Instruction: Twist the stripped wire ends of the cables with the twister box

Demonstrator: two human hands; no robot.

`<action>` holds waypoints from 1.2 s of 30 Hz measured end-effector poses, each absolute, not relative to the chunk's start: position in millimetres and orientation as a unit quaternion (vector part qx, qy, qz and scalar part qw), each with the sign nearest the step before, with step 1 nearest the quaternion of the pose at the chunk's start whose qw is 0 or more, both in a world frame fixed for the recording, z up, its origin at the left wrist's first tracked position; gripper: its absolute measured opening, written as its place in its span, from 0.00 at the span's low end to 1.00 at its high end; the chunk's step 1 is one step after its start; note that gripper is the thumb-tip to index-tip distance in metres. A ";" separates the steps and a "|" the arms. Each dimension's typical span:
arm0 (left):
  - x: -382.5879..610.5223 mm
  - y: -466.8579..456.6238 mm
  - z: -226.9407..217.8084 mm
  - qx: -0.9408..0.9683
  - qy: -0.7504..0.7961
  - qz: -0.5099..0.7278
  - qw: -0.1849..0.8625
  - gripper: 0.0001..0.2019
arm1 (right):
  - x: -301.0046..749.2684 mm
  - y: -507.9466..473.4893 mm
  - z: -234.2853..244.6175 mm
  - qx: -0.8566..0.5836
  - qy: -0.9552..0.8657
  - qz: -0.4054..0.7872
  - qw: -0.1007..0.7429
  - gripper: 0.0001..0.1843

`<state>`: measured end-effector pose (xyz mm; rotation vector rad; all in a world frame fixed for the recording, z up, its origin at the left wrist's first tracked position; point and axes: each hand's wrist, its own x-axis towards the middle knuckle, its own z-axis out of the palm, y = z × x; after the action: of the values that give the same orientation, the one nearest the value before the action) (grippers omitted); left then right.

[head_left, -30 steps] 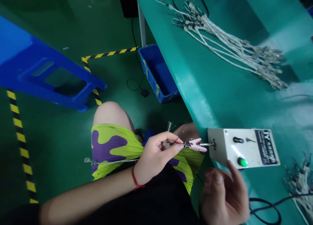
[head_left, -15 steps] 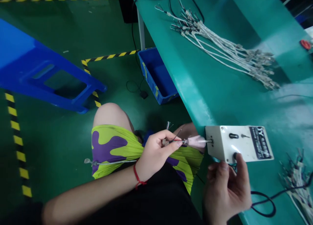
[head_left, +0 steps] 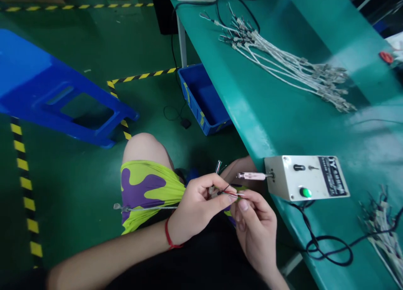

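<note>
Over my lap, my left hand (head_left: 204, 199) pinches a grey cable (head_left: 151, 208) close to its stripped end, where thin red, black and white wires come out. The other end of the cable, with a clear connector (head_left: 117, 206), trails left across the shorts. My right hand (head_left: 256, 218) meets the left one, thumb and forefinger closed on the bare wire tips (head_left: 241, 194). Just above the right hand, a pinkish spindle (head_left: 252, 176) sticks out of a white box (head_left: 277, 176) with a green button (head_left: 305, 192) at the table edge. No hand touches the box.
On the green table (head_left: 258, 97) lies a bundle of white cables (head_left: 283, 55). A second wire bundle (head_left: 384, 227) and a black cord (head_left: 330, 250) are at the right. A blue bin (head_left: 204, 101) stands below the table, a blue stool (head_left: 63, 92) at left.
My right hand has left the button on the white box and moved left to the wire tips. The wires have come away from the spindle, which was blurred and now looks sharp.
</note>
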<state>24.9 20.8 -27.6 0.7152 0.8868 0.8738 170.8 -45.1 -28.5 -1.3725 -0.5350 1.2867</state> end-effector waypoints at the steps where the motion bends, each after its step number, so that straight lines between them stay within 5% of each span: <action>1: 24.8 19.9 -27.3 0.325 0.399 0.396 0.760 0.06 | 169.1 -43.0 -28.5 -0.568 -0.224 0.551 0.569 0.07; 15: 17.3 17.3 -28.3 0.399 0.301 0.320 0.805 0.07 | 173.2 -24.7 -16.0 -0.557 -0.147 0.631 0.520 0.10; 23: 10.6 17.6 -31.0 0.416 0.338 0.357 0.765 0.08 | 173.5 -55.1 -19.7 -0.678 -0.353 0.357 0.537 0.07; 28: 8.6 17.3 -33.4 0.415 0.333 0.388 0.753 0.08 | 169.3 -51.3 -12.8 -0.660 -0.444 0.384 0.468 0.04; 36: 11.2 22.5 -32.5 0.431 0.394 0.373 0.721 0.08 | 160.7 -33.5 -19.2 -0.654 -0.381 0.411 0.508 0.05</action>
<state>11.2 22.5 -32.5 0.9527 0.8699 0.8233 160.7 -33.5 -19.2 -1.5765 -0.9172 0.9901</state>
